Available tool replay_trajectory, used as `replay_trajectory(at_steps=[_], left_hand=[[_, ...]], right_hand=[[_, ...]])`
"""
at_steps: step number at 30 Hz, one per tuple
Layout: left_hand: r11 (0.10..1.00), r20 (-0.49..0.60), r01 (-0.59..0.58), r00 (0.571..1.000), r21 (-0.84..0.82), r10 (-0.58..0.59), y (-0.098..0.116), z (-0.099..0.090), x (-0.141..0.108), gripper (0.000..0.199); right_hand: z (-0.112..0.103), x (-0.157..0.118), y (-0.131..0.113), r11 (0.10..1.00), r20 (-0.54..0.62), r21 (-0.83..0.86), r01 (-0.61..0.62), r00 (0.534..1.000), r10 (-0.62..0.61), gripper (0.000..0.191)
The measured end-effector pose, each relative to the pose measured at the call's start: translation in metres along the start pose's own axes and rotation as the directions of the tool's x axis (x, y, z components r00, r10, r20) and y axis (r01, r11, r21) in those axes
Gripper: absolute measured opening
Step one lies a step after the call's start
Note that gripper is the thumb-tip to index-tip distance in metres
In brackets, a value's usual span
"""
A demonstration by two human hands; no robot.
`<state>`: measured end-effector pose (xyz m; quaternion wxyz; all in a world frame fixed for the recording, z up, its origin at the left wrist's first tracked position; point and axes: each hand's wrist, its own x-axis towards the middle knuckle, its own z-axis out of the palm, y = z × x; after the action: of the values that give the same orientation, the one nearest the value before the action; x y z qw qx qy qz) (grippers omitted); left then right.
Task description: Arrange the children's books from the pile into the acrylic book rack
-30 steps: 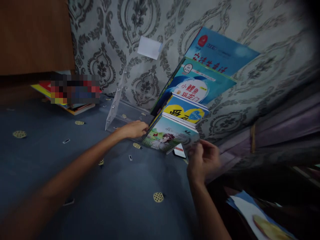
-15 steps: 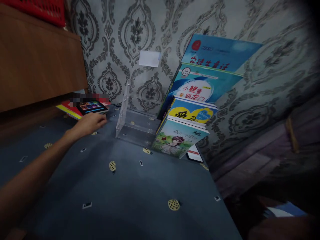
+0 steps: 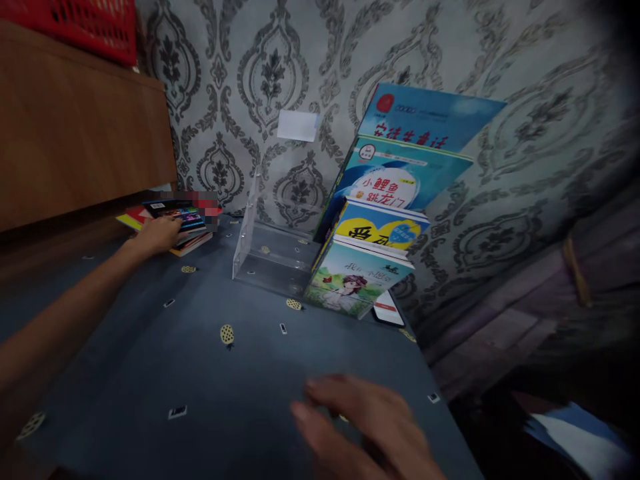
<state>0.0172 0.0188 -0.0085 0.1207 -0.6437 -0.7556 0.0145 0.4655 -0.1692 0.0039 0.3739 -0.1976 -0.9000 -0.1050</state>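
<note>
Reached the black book [image 3: 167, 208], atop the pile [image 3: 196, 243] at far left, with the left hand [image 3: 159, 235] since the earlier frame; cannot tell grasp from mere touch. Best to pinch cover and pages together, then lift level to avoid dragging the pile along. Swung the right hand [image 3: 367, 420] in over the surface [image 3: 260, 400], released, fingers loosely bent; worth keeping free for support. Mind the clear rack [image 3: 246, 233] nearby, and avoid bumping the standing books [image 3: 345, 280] in it.
</note>
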Motion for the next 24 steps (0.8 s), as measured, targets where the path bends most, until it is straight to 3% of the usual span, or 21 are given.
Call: replay_trajectory(at_steps=[3, 6, 11, 16, 24], left_hand=[[0.997, -0.015, -0.057, 0.998, 0.049, 0.057, -0.001, 0.002, -0.001, 0.038], [0.992, -0.046, -0.093, 0.994, 0.086, 0.097, 0.002, 0.002, -0.01, 0.034], [0.971, -0.13, -0.178, 0.971, 0.161, 0.2, 0.007, 0.003, -0.054, 0.046], [0.962, -0.213, -0.205, 0.947, 0.179, 0.241, 0.009, 0.013, -0.114, 0.055], [0.951, -0.334, -0.239, 0.895, 0.198, 0.295, 0.019, 0.043, -0.191, 0.059]], right_hand=[[0.026, 0.011, -0.005, 0.996, -0.001, 0.088, 0.019, 1.0, -0.019, 0.026], [0.051, 0.004, -0.004, 0.985, 0.037, 0.173, 0.017, 0.999, -0.023, 0.027], [0.078, -0.023, 0.0, 0.966, 0.157, 0.251, -0.065, 0.987, 0.026, 0.027], [0.09, -0.037, 0.0, 0.942, 0.223, 0.312, -0.125, 0.973, 0.055, 0.026], [0.092, -0.041, 0.001, 0.917, 0.306, 0.338, -0.211, 0.946, 0.104, 0.023]])
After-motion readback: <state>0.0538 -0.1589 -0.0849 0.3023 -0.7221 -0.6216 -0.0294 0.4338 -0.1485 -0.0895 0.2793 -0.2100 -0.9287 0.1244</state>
